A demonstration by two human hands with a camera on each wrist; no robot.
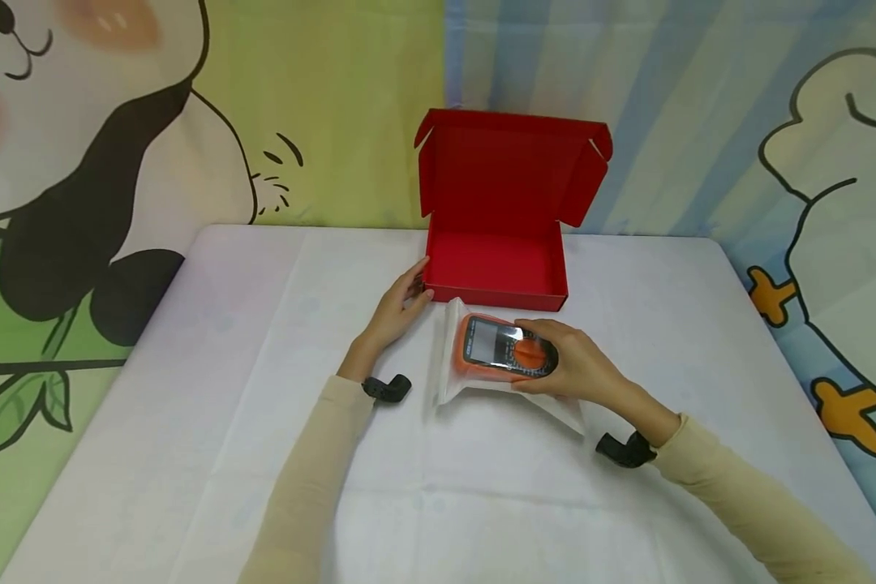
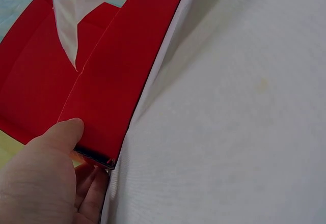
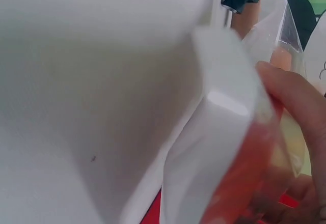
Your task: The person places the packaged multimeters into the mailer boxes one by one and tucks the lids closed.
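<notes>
A red cardboard box [image 1: 492, 297] stands on the table with its lid raised at the back. My left hand [image 1: 397, 307] grips its front left corner; in the left wrist view the thumb lies on the red front wall [image 2: 122, 76] and the fingers are bent round the side. Just in front of the box, my right hand [image 1: 580, 365] holds an orange and black digital multimeter [image 1: 507, 347] by its right end. The meter's screen and orange dial face up. A clear and white plastic bag [image 1: 450, 377] encloses it, and its white side [image 3: 214, 132] fills much of the right wrist view.
White cloth covers the table [image 1: 212, 405]. Behind it hangs a cartoon backdrop [image 1: 350, 97], right at the table's far edge near the box lid [image 1: 511, 162]. Black wrist cameras [image 1: 387, 388] sit on both wrists.
</notes>
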